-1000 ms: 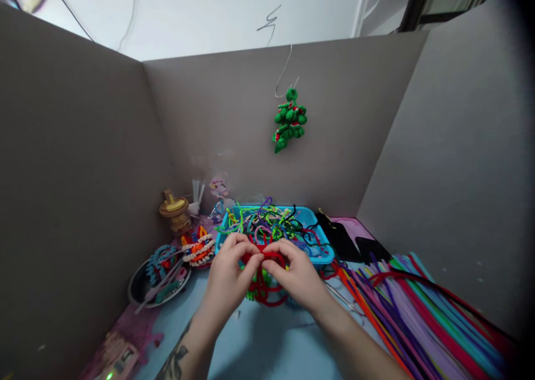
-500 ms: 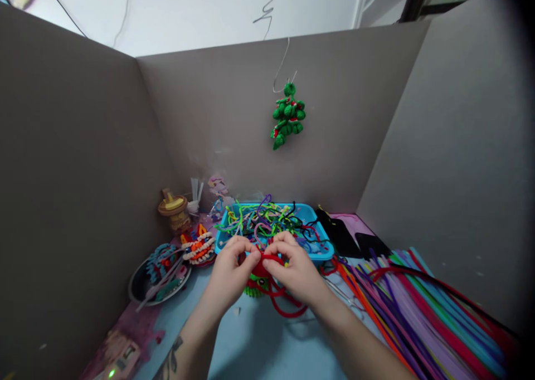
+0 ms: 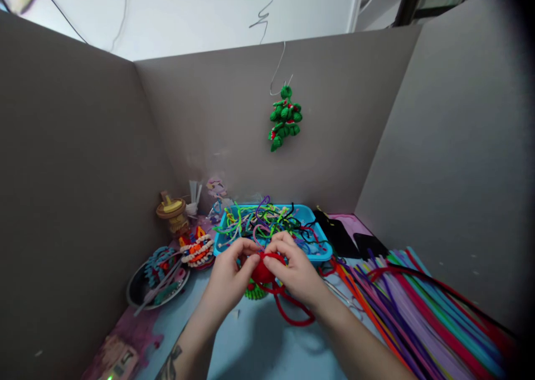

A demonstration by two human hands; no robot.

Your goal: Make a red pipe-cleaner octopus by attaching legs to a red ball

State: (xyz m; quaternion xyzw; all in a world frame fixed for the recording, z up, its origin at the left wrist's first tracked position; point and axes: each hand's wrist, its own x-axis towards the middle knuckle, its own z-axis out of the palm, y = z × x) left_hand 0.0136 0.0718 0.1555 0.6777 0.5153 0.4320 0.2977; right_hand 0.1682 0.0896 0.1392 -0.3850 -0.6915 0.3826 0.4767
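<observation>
Between my hands is a rounded red piece [image 3: 264, 272] of bent, fuzzy pipe cleaner, with a loose red loop [image 3: 297, 320] hanging below it to the right. My left hand [image 3: 234, 271] pinches its left side between thumb and fingertips. On the other side my right hand [image 3: 291, 268] pinches it the same way, fingers curled. Just beneath the red piece, a green ribbed item [image 3: 254, 292] shows in part; the hands and the red piece cover the rest of it. Directly behind my fingers stands a blue tray [image 3: 324, 251] of tangled pipe cleaner scraps.
Many long coloured pipe cleaners [image 3: 434, 307] lie at the right. A metal bowl [image 3: 132, 293] and an orange-and-cream coiled piece [image 3: 198, 250] sit at the left. A green ornament [image 3: 285, 118] hangs from a wire before the grey back panel [image 3: 209, 112]. Metal scissors-like tools [image 3: 340, 293] lie right.
More of the rounded red piece shows between my fingers, and the loose loop has swung lower and to the right. Both hands keep their pinch. The view has shifted slightly.
</observation>
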